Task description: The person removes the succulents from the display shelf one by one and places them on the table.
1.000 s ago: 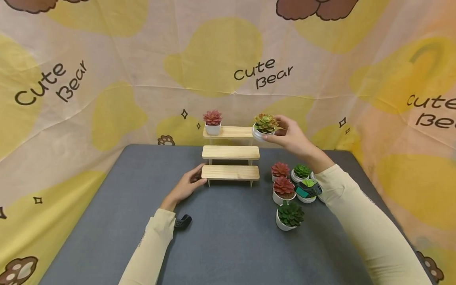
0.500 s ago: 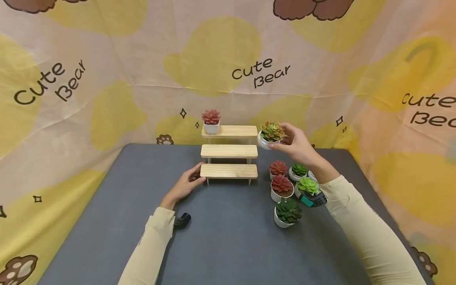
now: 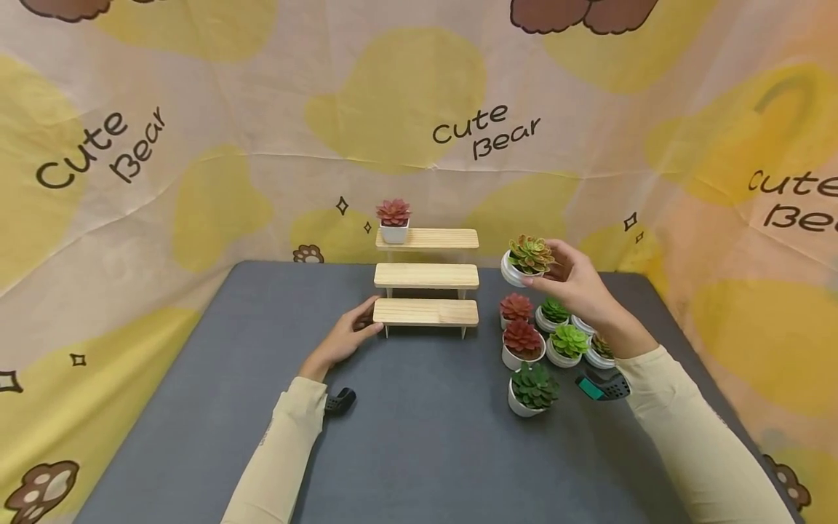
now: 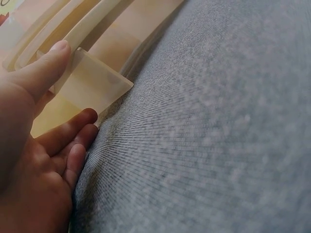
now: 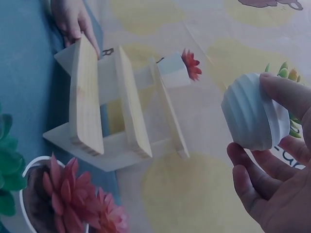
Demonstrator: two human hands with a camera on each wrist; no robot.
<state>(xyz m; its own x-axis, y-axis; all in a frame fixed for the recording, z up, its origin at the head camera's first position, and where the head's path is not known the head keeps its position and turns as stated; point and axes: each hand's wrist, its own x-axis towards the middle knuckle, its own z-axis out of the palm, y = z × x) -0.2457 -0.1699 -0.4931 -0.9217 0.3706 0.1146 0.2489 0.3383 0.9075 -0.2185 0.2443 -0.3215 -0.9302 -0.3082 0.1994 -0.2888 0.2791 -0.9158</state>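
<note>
My right hand grips a potted succulent with yellow-green, red-edged leaves, in the air right of a three-tier wooden display stand. In the right wrist view, thumb and fingers hold its ribbed white pot, tilted sideways in that view. My left hand holds the left end of the stand's lowest board. In the left wrist view its thumb lies against the board, other fingers beside the translucent leg. A red succulent in a square white pot stands at the left end of the top board.
Right of the stand several potted succulents are grouped: red ones, a bright green one, and a dark green one in front. The grey table meets a patterned cloth behind.
My right hand has carried the yellow-green succulent rightward and down, away from the right end of the top board. My left hand stays at the lowest board.
</note>
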